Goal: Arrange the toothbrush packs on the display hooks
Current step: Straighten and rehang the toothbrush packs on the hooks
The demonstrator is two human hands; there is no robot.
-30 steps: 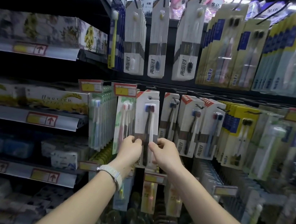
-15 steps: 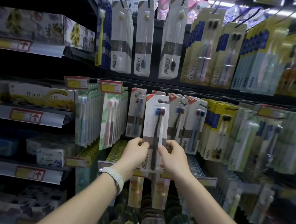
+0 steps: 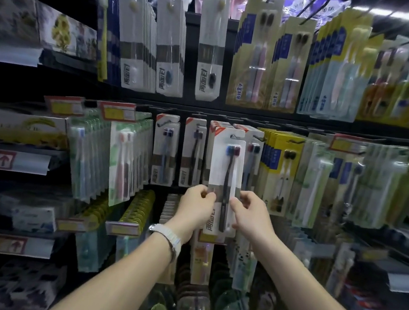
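I hold a white toothbrush pack [image 3: 225,173] upright with both hands, a black and a white brush inside. My left hand [image 3: 195,205] pinches its left edge and my right hand [image 3: 251,214] pinches its right edge, low on the card. The pack's hang hole sits in front of a row of like white packs [image 3: 217,130] on a middle-row hook. Two more hooks with the same kind of pack [image 3: 164,149] hang just to the left.
Green packs [image 3: 119,159] hang at the left, yellow packs [image 3: 278,169] at the right. An upper row of hooks carries white and gold packs [image 3: 252,57]. Shelves with boxes and price tags [image 3: 2,159] run along the left. Lower hooks hold more packs [image 3: 200,258].
The pack and both hands have shifted right along the middle row, from the hook beside the green packs to the hook next to the yellow packs. The grip is the same.
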